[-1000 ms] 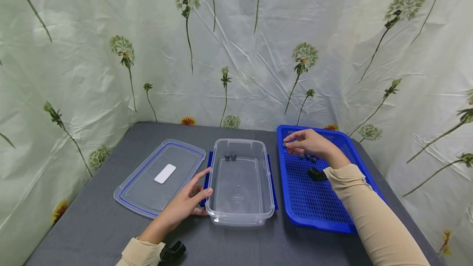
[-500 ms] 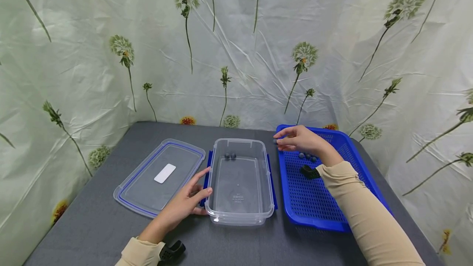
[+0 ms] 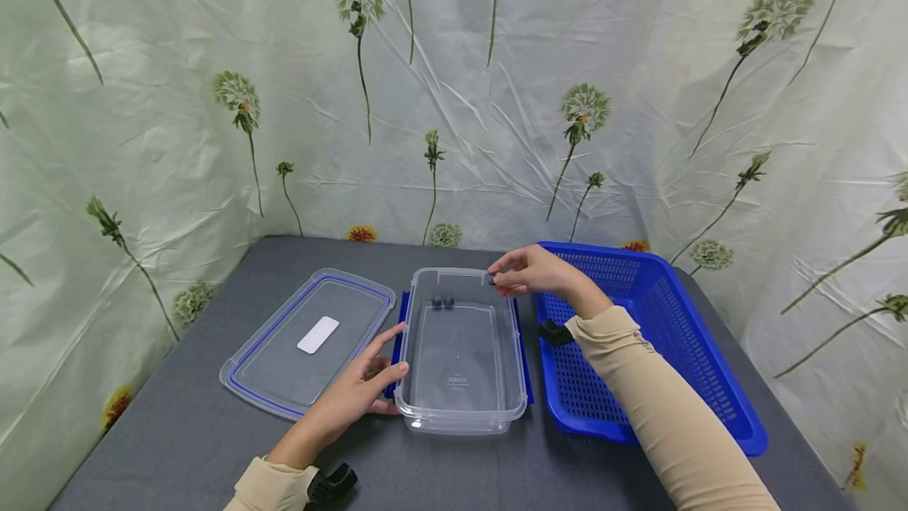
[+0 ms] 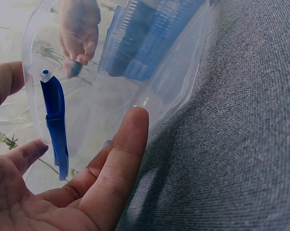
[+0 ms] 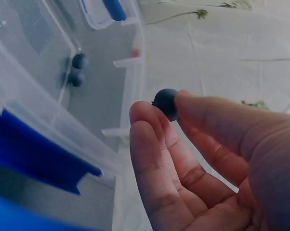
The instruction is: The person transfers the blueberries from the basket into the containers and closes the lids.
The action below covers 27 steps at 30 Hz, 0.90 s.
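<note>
In the right wrist view a dark blueberry is pinched between the thumb and fingertips of my right hand. That hand hovers over the far right corner of a clear plastic container with blue side clips. Two more blueberries lie together inside, near its far end. My left hand rests against the container's left side with fingers spread, beside a blue clip in the left wrist view.
Right of the container stands a blue slotted basket, partly covered by my right forearm. A clear lid with a blue seal and a white label lies to the left. A flower-print sheet hangs behind the grey table.
My right hand has moved left from over the basket to the container's far right corner, carrying the blueberry. My left hand and the container have stayed in place.
</note>
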### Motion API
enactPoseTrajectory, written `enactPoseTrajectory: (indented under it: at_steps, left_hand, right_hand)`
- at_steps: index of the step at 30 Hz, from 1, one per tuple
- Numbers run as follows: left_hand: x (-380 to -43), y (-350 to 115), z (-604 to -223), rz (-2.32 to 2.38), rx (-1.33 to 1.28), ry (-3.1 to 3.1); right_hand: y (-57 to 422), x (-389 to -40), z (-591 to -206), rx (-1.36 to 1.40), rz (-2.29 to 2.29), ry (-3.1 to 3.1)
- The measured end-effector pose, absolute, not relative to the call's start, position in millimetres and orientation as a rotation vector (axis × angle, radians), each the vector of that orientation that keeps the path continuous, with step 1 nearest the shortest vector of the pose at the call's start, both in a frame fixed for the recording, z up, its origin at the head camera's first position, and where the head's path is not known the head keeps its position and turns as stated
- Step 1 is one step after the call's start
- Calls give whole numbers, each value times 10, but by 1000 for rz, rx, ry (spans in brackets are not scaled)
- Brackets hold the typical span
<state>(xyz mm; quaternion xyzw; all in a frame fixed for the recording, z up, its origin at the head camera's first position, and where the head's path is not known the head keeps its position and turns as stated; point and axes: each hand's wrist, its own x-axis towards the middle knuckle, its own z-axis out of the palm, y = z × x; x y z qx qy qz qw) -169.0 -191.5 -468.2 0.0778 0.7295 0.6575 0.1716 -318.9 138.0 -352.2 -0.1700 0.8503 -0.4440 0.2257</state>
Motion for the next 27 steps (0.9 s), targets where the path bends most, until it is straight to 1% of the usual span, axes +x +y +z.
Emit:
enactPoseTrajectory:
  at_steps: [7, 16, 27]
  left_hand:
    - [-1682, -1922, -4694, 1857, 207, 2074]
    - [-1689, -1918, -4699, 1867, 191, 2072]
    - [-1690, -1919, -4685, 1858, 207, 2072]
  right_hand:
    - [1088, -3167, -3649, -537, -1137, 2353]
    - [690, -3160, -3848, -485, -1108, 2318]
    - [372, -3142, -3869, -455, -957, 2337]
